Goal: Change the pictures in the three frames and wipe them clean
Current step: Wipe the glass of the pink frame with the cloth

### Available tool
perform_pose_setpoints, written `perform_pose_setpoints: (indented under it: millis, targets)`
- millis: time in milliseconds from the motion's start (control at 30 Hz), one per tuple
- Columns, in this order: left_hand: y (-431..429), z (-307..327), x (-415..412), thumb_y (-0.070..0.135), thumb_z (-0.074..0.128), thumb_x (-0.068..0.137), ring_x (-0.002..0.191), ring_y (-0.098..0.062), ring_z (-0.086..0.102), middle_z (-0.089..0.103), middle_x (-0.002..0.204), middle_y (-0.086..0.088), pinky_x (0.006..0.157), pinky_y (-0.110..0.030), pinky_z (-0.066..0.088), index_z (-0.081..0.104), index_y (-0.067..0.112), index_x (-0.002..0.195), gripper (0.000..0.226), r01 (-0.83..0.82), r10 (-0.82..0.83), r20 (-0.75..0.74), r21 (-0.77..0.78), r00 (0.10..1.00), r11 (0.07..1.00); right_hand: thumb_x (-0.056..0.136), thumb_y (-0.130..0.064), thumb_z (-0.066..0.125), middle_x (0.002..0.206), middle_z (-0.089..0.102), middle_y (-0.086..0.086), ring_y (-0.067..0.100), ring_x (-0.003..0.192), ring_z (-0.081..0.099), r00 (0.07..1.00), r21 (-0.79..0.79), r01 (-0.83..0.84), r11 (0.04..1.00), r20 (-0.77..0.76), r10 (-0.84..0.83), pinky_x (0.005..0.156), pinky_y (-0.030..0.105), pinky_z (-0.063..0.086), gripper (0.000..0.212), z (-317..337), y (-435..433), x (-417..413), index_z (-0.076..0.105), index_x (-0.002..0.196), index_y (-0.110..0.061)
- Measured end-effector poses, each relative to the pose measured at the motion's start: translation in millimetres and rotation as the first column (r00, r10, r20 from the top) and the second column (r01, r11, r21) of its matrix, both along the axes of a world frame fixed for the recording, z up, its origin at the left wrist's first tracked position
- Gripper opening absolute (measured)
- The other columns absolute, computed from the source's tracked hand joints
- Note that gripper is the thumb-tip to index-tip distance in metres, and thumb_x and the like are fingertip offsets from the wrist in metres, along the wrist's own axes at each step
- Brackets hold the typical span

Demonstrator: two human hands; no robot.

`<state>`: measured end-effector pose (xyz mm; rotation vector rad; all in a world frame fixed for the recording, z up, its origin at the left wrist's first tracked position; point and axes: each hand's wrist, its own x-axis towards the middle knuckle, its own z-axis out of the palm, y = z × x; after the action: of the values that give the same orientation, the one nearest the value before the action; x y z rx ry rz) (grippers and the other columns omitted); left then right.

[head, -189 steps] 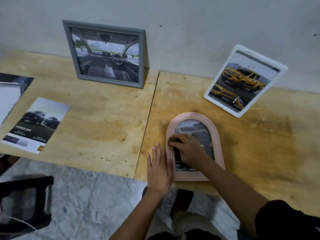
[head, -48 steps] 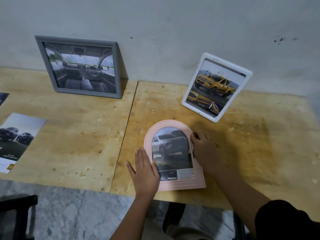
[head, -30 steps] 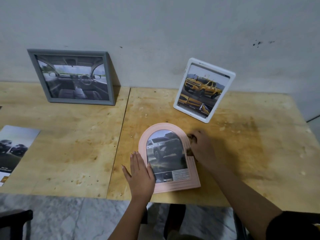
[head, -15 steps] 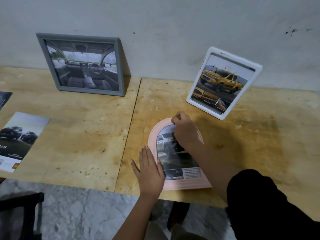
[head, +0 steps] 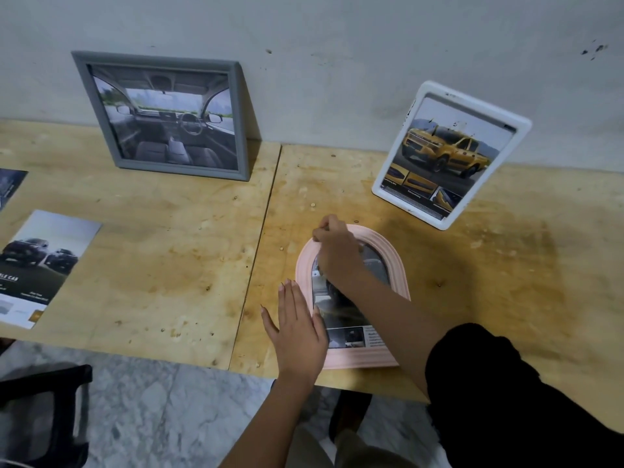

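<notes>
A pink arched frame point(head: 395, 265) lies flat near the front edge of the wooden table point(head: 175, 251), with a car picture in it. My left hand point(head: 297, 327) rests flat and open on the frame's lower left rim. My right hand point(head: 337, 253) reaches across the picture to the top left of the arch, fingers bunched on the rim; I see nothing held in it. A grey frame point(head: 169, 119) with a car-interior picture and a white frame point(head: 449, 153) with a yellow-truck picture lean against the wall.
A loose car print point(head: 40, 265) lies at the table's left, and the corner of another print point(head: 8, 187) shows at the left border. A seam point(head: 263, 231) splits the tabletop. A black chair point(head: 37, 410) stands on the marble floor, lower left.
My right hand slid from the frame's right side up over the arch to its top left. The left hand stayed at the lower left rim. The camera view shifted.
</notes>
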<state>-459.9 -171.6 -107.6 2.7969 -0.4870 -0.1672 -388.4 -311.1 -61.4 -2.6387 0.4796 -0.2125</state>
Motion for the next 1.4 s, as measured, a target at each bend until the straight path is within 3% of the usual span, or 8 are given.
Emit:
perform_pose_setpoints:
  millis: [300, 467, 633, 767, 900, 1000, 1133, 1400]
  targets:
    - [1.6, 1.1, -1.6, 0.039, 0.013, 0.091, 0.144, -0.019, 0.015, 0.019, 0.156, -0.005, 0.114, -0.049, -0.005, 0.018, 0.01, 0.148, 0.064, -0.01, 0.01, -0.047, 0.003, 0.999, 1.0, 0.08, 0.012, 0.047, 0.102, 0.055, 0.013, 0.026, 0.09, 0.053, 0.945, 0.188, -0.311, 0.932, -0.046, 0.324, 0.082, 0.039, 0.048, 0.023, 11.8, -16.3, -6.6, 0.066, 0.09, 0.006]
    - [1.3, 7.6, -1.8, 0.042, 0.009, 0.09, 0.144, -0.018, 0.015, 0.019, 0.156, -0.005, 0.115, -0.05, -0.002, 0.017, 0.01, 0.148, 0.067, -0.013, 0.012, -0.062, -0.015, 0.998, 1.0, 0.089, 0.003, 0.049, 0.106, 0.057, 0.009, 0.016, 0.093, 0.051, 0.995, 0.208, 0.028, 0.978, 0.084, -0.047, 0.083, 0.021, 0.044, 0.021, 26.8, -64.4, -51.5, 0.067, 0.1, 0.0]
    - [1.1, 13.0, -2.1, 0.047, 0.005, 0.086, 0.145, -0.015, 0.011, 0.017, 0.157, -0.002, 0.115, -0.047, -0.005, 0.016, 0.012, 0.149, 0.073, -0.021, 0.018, -0.074, -0.042, 0.997, 0.999, 0.093, -0.005, 0.045, 0.123, 0.048, 0.01, 0.023, 0.108, 0.049, 0.943, 0.132, 0.331, 0.934, -0.082, -0.322, 0.09, 0.028, 0.042, 0.027, 15.5, -102.4, -124.8, 0.058, 0.116, -0.007]
    - [2.8, 14.7, -1.9, 0.052, 0.003, 0.085, 0.145, -0.013, 0.008, 0.015, 0.157, 0.001, 0.115, -0.045, -0.007, 0.014, 0.015, 0.149, 0.075, -0.029, 0.022, -0.093, -0.074, 0.995, 0.997, 0.1, -0.023, 0.035, 0.149, 0.03, 0.008, 0.024, 0.135, 0.029, 0.915, 0.065, 0.308, 0.949, -0.294, -0.276, 0.112, 0.037, 0.024, 0.042, 2.8, -102.3, -163.5, 0.038, 0.141, -0.013]
    - [5.1, 19.1, 0.6, 0.052, 0.017, 0.089, 0.144, -0.011, 0.009, 0.017, 0.156, 0.004, 0.113, -0.037, -0.013, 0.017, 0.019, 0.149, 0.069, -0.061, 0.037, -0.144, -0.163, 0.989, 0.985, 0.1, -0.02, 0.033, 0.156, 0.019, 0.008, 0.025, 0.146, 0.006, 0.934, -0.048, 0.243, 0.969, -0.258, -0.247, 0.117, 0.039, 0.0, 0.046, -3.9, -94.8, -165.9, 0.031, 0.145, -0.012]
    - [6.3, 21.1, 2.8, 0.052, 0.022, 0.089, 0.144, -0.011, 0.011, 0.021, 0.155, 0.004, 0.114, -0.036, -0.011, 0.022, 0.02, 0.148, 0.067, -0.079, 0.042, -0.167, -0.22, 0.985, 0.972, 0.096, -0.013, 0.038, 0.148, 0.035, 0.016, 0.031, 0.141, 0.024, 0.969, -0.011, 0.209, 0.978, -0.132, -0.209, 0.115, 0.037, 0.008, 0.043, -1.6, -81.1, -161.4, 0.041, 0.138, -0.006]
    - [11.5, 21.1, 2.5, 0.048, 0.026, 0.093, 0.145, -0.014, 0.01, 0.022, 0.155, -0.003, 0.116, -0.032, -0.006, 0.024, 0.012, 0.147, 0.065, -0.101, 0.057, -0.172, -0.259, 0.983, 0.96, 0.095, -0.011, 0.04, 0.13, 0.053, 0.021, 0.036, 0.119, 0.05, 0.984, 0.073, 0.163, 0.984, -0.091, -0.156, 0.097, 0.038, 0.043, 0.041, -5.0, -57.0, -154.4, 0.046, 0.134, -0.001]
    - [0.5, 26.5, -1.6, 0.018, 0.044, 0.097, 0.142, -0.023, 0.021, 0.03, 0.151, -0.01, 0.116, -0.034, 0.018, 0.033, 0.006, 0.142, 0.049, -0.157, 0.023, -0.293, -0.446, 0.956, 0.881, 0.083, -0.003, 0.047, 0.109, 0.055, 0.013, 0.03, 0.1, 0.049, 0.903, 0.23, 0.428, 0.874, -0.16, -0.399, 0.084, 0.034, 0.039, 0.033, 0.7, -41.5, -127.8, 0.05, 0.116, -0.007]
